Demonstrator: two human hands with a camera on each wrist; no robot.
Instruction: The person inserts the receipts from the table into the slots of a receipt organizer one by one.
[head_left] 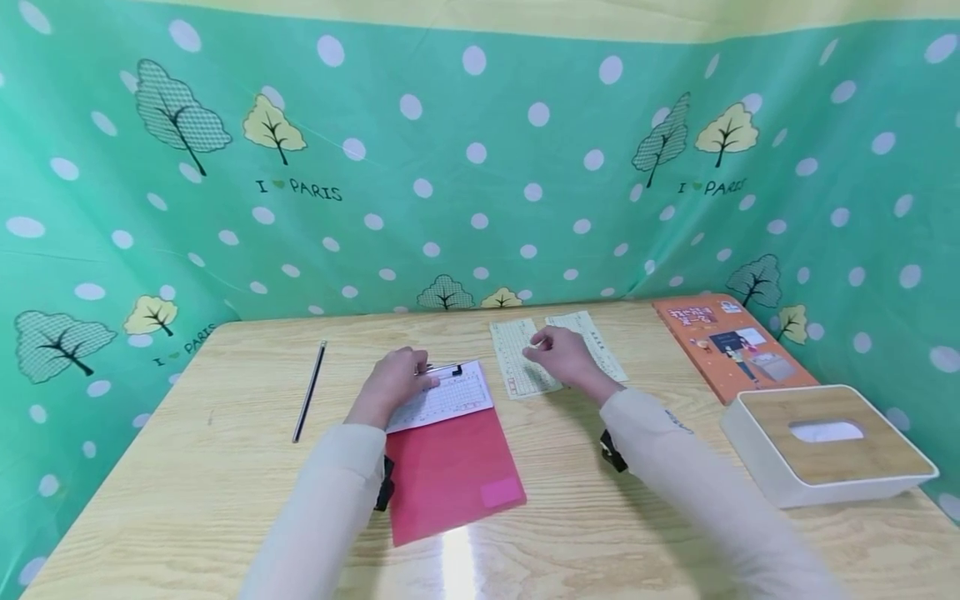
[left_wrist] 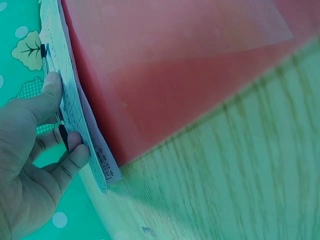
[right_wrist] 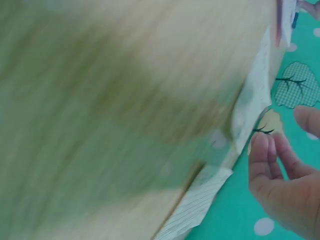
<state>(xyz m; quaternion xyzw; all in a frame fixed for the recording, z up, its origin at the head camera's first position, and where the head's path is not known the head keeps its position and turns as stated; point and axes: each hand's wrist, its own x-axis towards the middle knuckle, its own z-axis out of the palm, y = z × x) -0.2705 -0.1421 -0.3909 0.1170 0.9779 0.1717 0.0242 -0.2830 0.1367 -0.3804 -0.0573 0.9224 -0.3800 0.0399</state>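
A red clipboard [head_left: 457, 475] lies on the table with printed white paper [head_left: 442, 404] under the metal clip [head_left: 442, 371] at its top edge. My left hand [head_left: 390, 383] pinches this clip; in the left wrist view its thumb and fingers [left_wrist: 77, 155] curl at the clip's black-ended bar beside the paper edges. Two pale green printed sheets [head_left: 517, 367] lie right of the clipboard. Over them hovers my right hand [head_left: 566, 358], fingers loosely bent. The right wrist view shows its thumb apart from the fingers [right_wrist: 260, 160], with nothing between them.
A dark pen-like stick [head_left: 309, 392] lies left of the clipboard. At the right are an orange book [head_left: 720, 350] and a white tissue box with a wooden top [head_left: 832, 433]. Green dotted cloth [head_left: 480, 192] hangs behind the table [head_left: 225, 467].
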